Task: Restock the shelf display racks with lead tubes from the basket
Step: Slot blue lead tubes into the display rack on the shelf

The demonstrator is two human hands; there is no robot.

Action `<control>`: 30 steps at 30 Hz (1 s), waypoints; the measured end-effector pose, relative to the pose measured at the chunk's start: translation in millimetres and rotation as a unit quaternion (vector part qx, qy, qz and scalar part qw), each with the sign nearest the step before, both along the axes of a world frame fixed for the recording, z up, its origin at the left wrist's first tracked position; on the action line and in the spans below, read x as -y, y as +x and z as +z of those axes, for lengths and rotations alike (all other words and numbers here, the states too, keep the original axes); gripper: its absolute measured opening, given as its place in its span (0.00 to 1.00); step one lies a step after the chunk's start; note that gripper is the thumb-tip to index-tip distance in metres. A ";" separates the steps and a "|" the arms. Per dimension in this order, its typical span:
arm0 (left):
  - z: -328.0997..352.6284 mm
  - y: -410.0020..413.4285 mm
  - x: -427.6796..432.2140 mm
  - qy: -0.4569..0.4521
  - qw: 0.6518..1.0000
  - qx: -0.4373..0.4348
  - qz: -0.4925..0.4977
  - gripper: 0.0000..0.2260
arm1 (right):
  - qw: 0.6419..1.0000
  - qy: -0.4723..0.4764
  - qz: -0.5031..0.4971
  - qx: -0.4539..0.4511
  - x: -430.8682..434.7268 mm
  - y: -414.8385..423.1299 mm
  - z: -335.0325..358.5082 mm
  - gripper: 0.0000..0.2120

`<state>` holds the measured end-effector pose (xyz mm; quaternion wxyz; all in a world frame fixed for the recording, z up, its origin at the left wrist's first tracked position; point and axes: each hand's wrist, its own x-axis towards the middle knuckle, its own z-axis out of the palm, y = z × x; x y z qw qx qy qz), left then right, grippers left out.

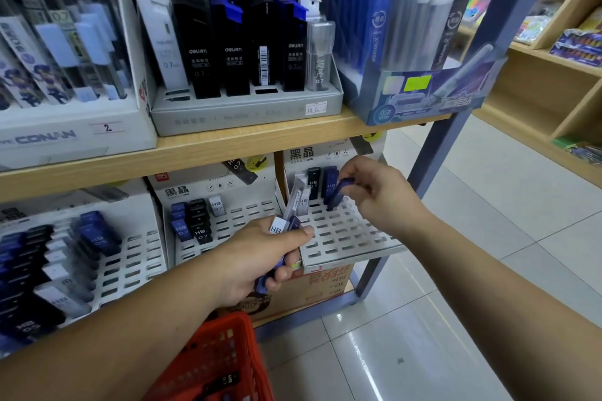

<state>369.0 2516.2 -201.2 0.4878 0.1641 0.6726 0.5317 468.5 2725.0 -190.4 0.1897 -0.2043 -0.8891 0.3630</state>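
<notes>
Above my right hand (374, 195), a shelf (228, 150) overhangs the rack (345, 238). That hand pinches one blue tube (340, 192); my left hand (260, 260) grips several tubes (284, 224).

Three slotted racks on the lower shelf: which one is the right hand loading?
The rightmost rack: the right hand pinches a blue tube at its back rows. It also holds the fewest tubes; the middle rack and left rack hold more.

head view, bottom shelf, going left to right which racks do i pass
left rack, well stocked → middle rack, few tubes → right rack, mostly bare slots. Omitted because they overlap the racks: left hand, right hand.
</notes>
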 end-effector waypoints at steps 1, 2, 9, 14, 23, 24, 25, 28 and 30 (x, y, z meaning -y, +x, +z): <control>0.9 0.3 0.5 0.000 1.000 -0.001 -0.003 0.10 | 1.000 0.001 0.006 0.005 0.7 -0.8 0.2 0.09; 1.7 0.9 1.0 0.000 1.000 -0.003 -0.005 0.10 | 1.000 0.001 0.009 0.013 1.8 -1.8 -0.2 0.09; 6.1 1.0 4.7 0.004 1.000 -0.010 -0.016 0.10 | 0.987 0.144 -0.061 0.033 11.3 -13.5 -13.2 0.14; 9.2 -1.5 6.3 -0.007 0.999 -0.036 -0.031 0.16 | 0.996 -0.043 -0.058 -0.043 32.5 -10.8 17.9 0.14; 5.0 -11.0 16.3 -0.050 0.989 -0.119 -0.066 0.09 | 0.963 -0.262 -0.034 -0.053 42.5 -7.6 21.0 0.03; 4.4 -12.6 18.7 -0.060 0.988 -0.132 -0.057 0.07 | 0.960 -0.268 -0.050 -0.056 40.5 -6.1 20.9 0.03; 4.1 -14.3 20.4 -0.062 0.988 -0.136 -0.039 0.06 | 0.958 -0.276 -0.054 -0.053 40.2 -4.4 20.4 0.03; 4.0 -20.7 21.5 -0.024 0.994 -0.098 0.030 0.14 | 0.956 -0.290 -0.035 -0.025 44.1 -0.3 17.4 0.03; 5.2 -21.0 20.9 -0.001 0.995 -0.084 0.047 0.21 | 0.948 -0.316 -0.016 -0.015 46.7 1.2 17.3 0.03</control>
